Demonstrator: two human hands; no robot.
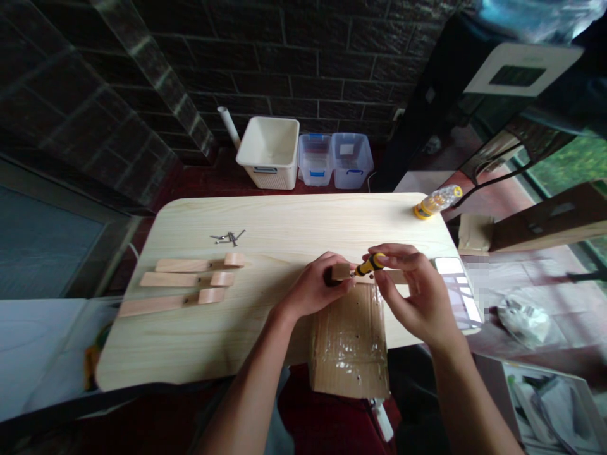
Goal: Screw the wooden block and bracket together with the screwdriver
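Your left hand (318, 284) clamps the wood (340, 272) at the far end of the cardboard (348, 344); it looks light and stiff, best gripped by its block end. Your right hand (420, 292) pinches the screwdriver (370, 264), likely light too, its handle slanting right, fingers curled around.

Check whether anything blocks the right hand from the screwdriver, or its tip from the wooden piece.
Nothing visible does: the right hand holds the screwdriver, and its tip is right by the wooden piece in the left hand.
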